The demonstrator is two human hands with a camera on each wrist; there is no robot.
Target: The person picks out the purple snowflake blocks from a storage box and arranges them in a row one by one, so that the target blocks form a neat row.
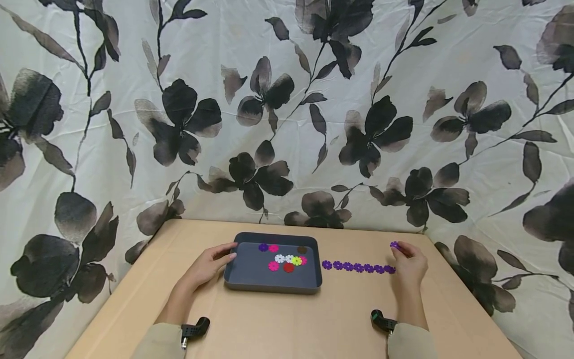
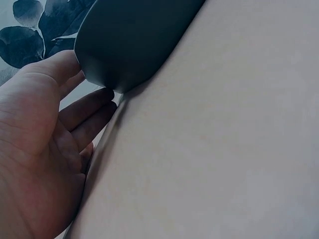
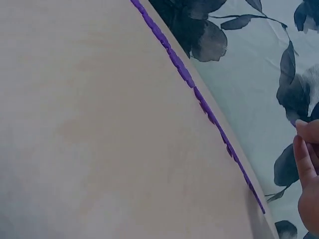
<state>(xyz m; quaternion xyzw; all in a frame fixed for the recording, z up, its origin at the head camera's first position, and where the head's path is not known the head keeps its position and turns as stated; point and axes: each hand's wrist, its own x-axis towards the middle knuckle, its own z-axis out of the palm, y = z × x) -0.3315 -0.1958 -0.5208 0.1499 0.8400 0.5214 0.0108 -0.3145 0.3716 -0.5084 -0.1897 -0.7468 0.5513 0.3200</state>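
Observation:
A dark grey tray holds several flower-shaped pieces in white, pink, yellow, red, brown and purple. At its left side, my left hand holds the tray's rim, thumb over the edge. The left wrist view shows the fingers low against the outside of the tray. My right hand pinches a purple flower piece between thumb and fingertips, above the right end of a row of purple flower pieces. In the right wrist view the hand shows only partly, beyond the row.
The light wooden table ends at the back against a white cloth with dark flowers. The purple row runs from near the tray's right side toward the table's right edge. Black wrist devices sit at both cuffs.

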